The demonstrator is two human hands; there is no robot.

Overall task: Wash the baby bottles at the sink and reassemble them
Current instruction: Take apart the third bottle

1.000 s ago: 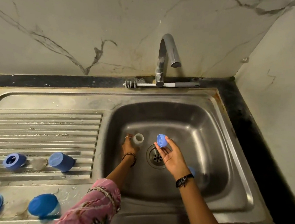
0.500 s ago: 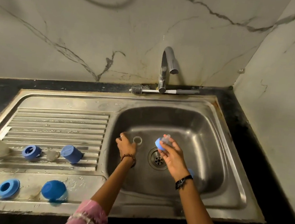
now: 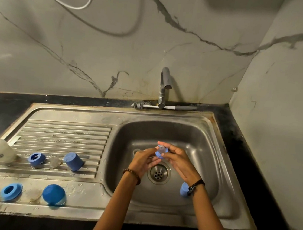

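The clear nipple (image 3: 161, 149) seated in its blue collar ring (image 3: 159, 154) sits just above the drain (image 3: 158, 173). Best to pull the teat evenly through until it seats. Both hands — left hand (image 3: 144, 160), right hand (image 3: 178, 162) — pinch it; another blue cap (image 3: 184, 189) lies right of the drain.

Bare forearms are seen; a brown beaded bracelet (image 3: 132, 175) is worn on the left wrist, and a black, possibly corded, band (image 3: 195, 185) on the right.
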